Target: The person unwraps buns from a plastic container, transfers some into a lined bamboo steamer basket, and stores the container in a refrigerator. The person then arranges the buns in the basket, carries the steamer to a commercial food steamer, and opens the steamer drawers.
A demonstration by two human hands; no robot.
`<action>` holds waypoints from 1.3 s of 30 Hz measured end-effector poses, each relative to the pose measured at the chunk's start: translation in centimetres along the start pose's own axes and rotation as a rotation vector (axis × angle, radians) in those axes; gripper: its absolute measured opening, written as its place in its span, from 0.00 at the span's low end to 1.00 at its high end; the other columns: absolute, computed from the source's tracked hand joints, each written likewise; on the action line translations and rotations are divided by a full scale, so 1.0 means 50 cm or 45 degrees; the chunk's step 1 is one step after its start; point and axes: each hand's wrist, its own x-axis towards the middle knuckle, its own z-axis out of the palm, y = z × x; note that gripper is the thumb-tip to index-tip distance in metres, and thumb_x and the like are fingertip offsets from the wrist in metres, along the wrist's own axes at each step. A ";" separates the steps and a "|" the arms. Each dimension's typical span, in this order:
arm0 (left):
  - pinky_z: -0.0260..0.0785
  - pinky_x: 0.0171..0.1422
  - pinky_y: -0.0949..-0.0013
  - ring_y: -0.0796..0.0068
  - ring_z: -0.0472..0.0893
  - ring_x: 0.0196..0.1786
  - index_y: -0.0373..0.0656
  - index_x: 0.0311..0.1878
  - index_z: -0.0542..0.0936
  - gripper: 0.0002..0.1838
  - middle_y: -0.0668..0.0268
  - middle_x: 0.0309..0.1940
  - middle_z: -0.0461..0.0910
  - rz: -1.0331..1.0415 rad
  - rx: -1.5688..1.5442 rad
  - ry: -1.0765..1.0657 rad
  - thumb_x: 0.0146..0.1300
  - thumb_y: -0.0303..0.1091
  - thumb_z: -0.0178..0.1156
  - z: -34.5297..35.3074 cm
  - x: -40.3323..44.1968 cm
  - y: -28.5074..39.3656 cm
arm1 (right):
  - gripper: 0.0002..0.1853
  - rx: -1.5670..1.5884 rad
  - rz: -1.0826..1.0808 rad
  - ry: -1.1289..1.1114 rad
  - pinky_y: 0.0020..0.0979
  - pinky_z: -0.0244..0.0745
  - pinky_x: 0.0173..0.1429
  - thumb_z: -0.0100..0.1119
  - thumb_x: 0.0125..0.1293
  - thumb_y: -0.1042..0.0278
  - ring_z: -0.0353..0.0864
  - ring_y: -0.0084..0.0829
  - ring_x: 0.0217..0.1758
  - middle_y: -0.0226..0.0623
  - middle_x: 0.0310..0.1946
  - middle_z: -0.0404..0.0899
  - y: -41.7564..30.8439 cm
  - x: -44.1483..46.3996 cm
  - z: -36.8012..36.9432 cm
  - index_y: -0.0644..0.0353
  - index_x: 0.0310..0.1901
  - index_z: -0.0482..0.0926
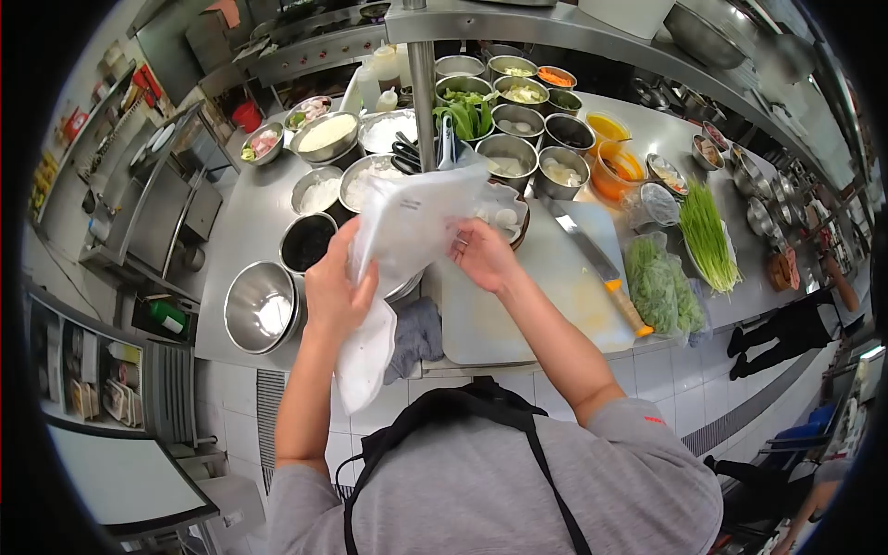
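A translucent white plastic bag [416, 217] with small dark print is held up over the front of the counter. My left hand [338, 287] is closed around its left edge, thumb on the near side. At the right edge, the curled fingers of my right hand [486, 255] grip the plastic, the fingertips partly hidden by it. A white cloth-like piece [368, 356] hangs below my left hand; I cannot tell if it is joined to the bag. Beneath my right forearm lies a white cutting board [518, 319], with a large yellow-handled knife [592, 254] along its right side.
Metal bowls [259, 310] stand at the left, and more bowls of ingredients fill the back. A steel post [424, 102] rises behind the bag. Bagged greens [661, 287] and green stalks [708, 236] lie right. A grey cloth [414, 340] sits at the front edge.
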 end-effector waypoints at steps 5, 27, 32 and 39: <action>0.70 0.28 0.67 0.61 0.79 0.25 0.39 0.54 0.71 0.27 0.53 0.36 0.80 0.059 0.048 0.074 0.46 0.24 0.59 -0.026 0.014 0.024 | 0.16 0.411 0.153 -0.292 0.38 0.72 0.51 0.48 0.61 0.67 0.74 0.33 0.41 0.37 0.44 0.75 -0.010 0.029 -0.031 0.61 0.49 0.70; 0.72 0.28 0.66 0.63 0.79 0.26 0.45 0.52 0.74 0.31 0.61 0.32 0.78 0.437 0.461 0.057 0.36 0.28 0.58 -0.002 0.054 0.064 | 0.18 -0.415 0.191 -0.410 0.35 0.78 0.41 0.57 0.63 0.59 0.78 0.29 0.44 0.30 0.44 0.77 -0.030 0.080 -0.008 0.50 0.53 0.71; 0.72 0.30 0.63 0.59 0.78 0.25 0.42 0.52 0.73 0.29 0.58 0.31 0.78 0.359 0.305 0.087 0.40 0.26 0.57 -0.011 0.093 0.036 | 0.12 0.011 -0.168 -0.164 0.24 0.70 0.26 0.53 0.65 0.58 0.76 0.23 0.34 0.28 0.36 0.77 0.004 0.075 -0.007 0.51 0.47 0.71; 0.63 0.27 0.70 0.70 0.71 0.19 0.38 0.50 0.71 0.20 0.59 0.19 0.73 -0.386 -0.148 0.232 0.50 0.26 0.50 0.048 0.061 -0.054 | 0.17 -1.401 -0.917 0.478 0.30 0.74 0.35 0.68 0.50 0.58 0.79 0.31 0.36 0.40 0.33 0.79 -0.091 0.099 -0.074 0.64 0.34 0.78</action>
